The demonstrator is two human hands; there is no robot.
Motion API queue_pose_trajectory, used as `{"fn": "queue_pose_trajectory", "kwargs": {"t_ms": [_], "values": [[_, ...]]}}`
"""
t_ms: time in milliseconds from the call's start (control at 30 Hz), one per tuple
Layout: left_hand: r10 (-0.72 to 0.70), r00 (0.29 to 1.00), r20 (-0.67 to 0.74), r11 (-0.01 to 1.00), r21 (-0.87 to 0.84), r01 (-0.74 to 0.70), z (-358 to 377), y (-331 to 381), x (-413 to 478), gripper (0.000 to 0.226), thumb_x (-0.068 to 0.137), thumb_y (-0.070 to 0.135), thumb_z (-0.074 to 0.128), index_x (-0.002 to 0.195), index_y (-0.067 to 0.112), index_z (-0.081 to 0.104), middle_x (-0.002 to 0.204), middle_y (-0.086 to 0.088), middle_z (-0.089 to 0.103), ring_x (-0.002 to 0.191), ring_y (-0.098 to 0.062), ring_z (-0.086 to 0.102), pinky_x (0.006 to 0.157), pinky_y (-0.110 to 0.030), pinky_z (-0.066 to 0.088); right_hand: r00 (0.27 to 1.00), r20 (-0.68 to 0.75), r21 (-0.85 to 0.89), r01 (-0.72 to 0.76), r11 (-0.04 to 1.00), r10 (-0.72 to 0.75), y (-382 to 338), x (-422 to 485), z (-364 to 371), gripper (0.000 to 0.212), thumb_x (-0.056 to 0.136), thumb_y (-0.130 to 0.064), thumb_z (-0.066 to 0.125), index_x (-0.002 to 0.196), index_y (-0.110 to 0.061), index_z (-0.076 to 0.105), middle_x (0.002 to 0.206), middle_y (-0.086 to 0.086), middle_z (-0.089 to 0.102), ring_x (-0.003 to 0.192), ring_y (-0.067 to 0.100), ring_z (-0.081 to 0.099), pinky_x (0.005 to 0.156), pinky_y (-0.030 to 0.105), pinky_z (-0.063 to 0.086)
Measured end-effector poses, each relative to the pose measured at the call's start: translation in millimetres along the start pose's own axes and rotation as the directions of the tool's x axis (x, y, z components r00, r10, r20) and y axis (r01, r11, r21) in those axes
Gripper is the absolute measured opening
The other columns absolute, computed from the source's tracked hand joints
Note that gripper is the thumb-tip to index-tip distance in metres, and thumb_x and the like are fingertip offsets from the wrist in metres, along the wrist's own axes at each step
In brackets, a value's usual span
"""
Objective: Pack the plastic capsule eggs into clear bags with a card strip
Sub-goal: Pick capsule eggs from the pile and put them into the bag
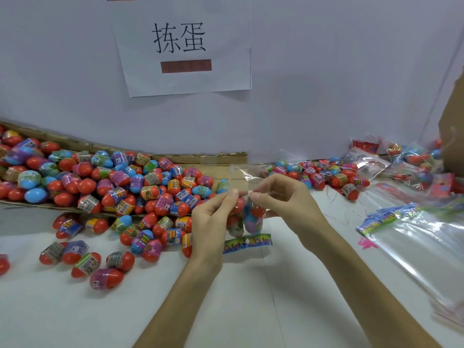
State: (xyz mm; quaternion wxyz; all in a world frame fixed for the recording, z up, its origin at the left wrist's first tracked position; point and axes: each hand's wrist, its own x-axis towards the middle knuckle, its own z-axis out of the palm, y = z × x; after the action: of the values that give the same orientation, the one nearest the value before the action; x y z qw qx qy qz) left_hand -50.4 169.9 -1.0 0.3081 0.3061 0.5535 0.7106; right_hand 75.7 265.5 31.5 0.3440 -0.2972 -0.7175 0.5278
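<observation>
both hands (pixel 253 204) pinching clear bag (pixel 244 182), eggs (pixel 247 217) inside

Eggs (pixel 100 182) heap on cardboard (pixel 200 158) at left; a bag (pixel 247 219) holding eggs is at centre; spare bags (pixel 414 242) and strips (pixel 384 218) lie right.

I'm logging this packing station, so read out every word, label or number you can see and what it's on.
"拣蛋": on the paper sign on the wall.
Wrappers on the eggs: print too small and blurred to read.
Card strip in the clear bag: colourful print, unreadable.
</observation>
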Motion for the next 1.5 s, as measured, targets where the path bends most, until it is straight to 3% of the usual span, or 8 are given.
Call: {"fn": "queue_pose_trajectory", "kwargs": {"t_ms": [333,633,733,867,1000,1133,1300,1500], "values": [[-0.063,0.975,0.213,0.998,-0.009,0.066,-1,8,-2,0.04,0.076,0.039,0.078,0.113,0.024,0.077,0.107,-0.005,0.076,0.1,-0.023,0.075,0.069,-0.024,0.059,1.0,-0.01,0.114,-0.002,0.993,0.003,0,-3,-6,0.014,0.087,-0.012,0.077,0.082,-0.006,0.065,0.086,0.02,0.07,0.08,0.032,0.07,0.076,0.046,0.06],[0.04,0.997,0.06,0.998,-0.04,-0.038,-5,4,1,0.019,0.082,0.026,0.082,0.099,0.023,0.075,0.09,-0.001,0.078,0.086,-0.02,0.078,0.064,-0.024,0.06,0.99,0.095,0.052,-0.112,0.992,0.106,4,-1,1,0.024,0.09,-0.036,0.072,0.103,-0.016,0.072,0.098,0.004,0.075,0.097,0.024,0.072,0.083,0.04,0.06],[0.057,0.997,0.054,0.997,-0.057,-0.054,-4,5,2,0.033,0.075,0.032,0.084,0.104,0.023,0.072,0.088,-0.001,0.078,0.082,-0.022,0.078,0.063,-0.024,0.06,0.995,0.088,0.055,-0.044,0.998,0.039,3,-3,0,0.027,0.083,-0.04,0.074,0.101,-0.019,0.075,0.092,-0.001,0.076,0.089,0.016,0.073,0.075,0.029,0.059],[0.025,0.998,0.065,0.996,-0.09,-0.019,-4,6,2,0.052,0.067,0.044,0.084,0.113,0.027,0.068,0.092,-0.003,0.079,0.085,-0.026,0.079,0.068,-0.03,0.063,0.995,0.1,0.126,-0.001,0.992,-0.012,4,-1,-4,0.032,0.08,-0.034,0.078,0.106,-0.016,0.074,0.094,0.002,0.077,0.091,0.022,0.075,0.078,0.035,0.063],[0.045,0.998,0.042,0.996,-0.085,-0.041,-3,7,1,0.044,0.073,0.049,0.08,0.109,0.026,0.07,0.095,-0.001,0.08,0.086,-0.022,0.079,0.063,-0.027,0.062,0.982,0.186,0.152,-0.019,0.988,-0.01,4,-1,-6,0.034,0.08,-0.03,0.083,0.111,-0.019,0.073,0.102,0.004,0.075,0.093,0.024,0.075,0.073,0.028,0.058],[0.018,0.996,0.086,0.995,-0.104,-0.009,-2,11,0,0.058,0.071,0.058,0.084,0.119,0.027,0.069,0.109,-0.003,0.078,0.103,-0.026,0.076,0.078,-0.039,0.064,0.992,0.116,0.163,0.024,0.986,-0.044,3,-2,-2,0.037,0.076,-0.027,0.083,0.109,-0.015,0.072,0.096,0.0,0.076,0.086,0.022,0.075,0.069,0.028,0.059],[0.017,0.977,0.213,0.992,-0.126,0.01,-2,10,-1,0.045,0.086,0.023,0.077,0.129,0.028,0.065,0.113,-0.008,0.077,0.099,-0.024,0.076,0.079,-0.034,0.061,0.997,0.073,0.23,0.003,0.973,-0.02,2,-1,-6,0.035,0.081,-0.016,0.082,0.113,-0.019,0.069,0.107,0.007,0.072,0.096,0.032,0.072,0.078,0.047,0.061],[0.055,0.973,0.225,0.997,-0.061,-0.042,-2,5,0,0.037,0.092,0.005,0.073,0.125,0.02,0.067,0.102,-0.004,0.079,0.086,-0.016,0.076,0.062,-0.019,0.054,0.999,0.008,0.176,0.037,0.984,-0.039,2,0,-6,0.012,0.092,-0.017,0.073,0.102,-0.011,0.07,0.087,-0.002,0.071,0.079,0.011,0.066,0.061,0.029,0.051]]}}
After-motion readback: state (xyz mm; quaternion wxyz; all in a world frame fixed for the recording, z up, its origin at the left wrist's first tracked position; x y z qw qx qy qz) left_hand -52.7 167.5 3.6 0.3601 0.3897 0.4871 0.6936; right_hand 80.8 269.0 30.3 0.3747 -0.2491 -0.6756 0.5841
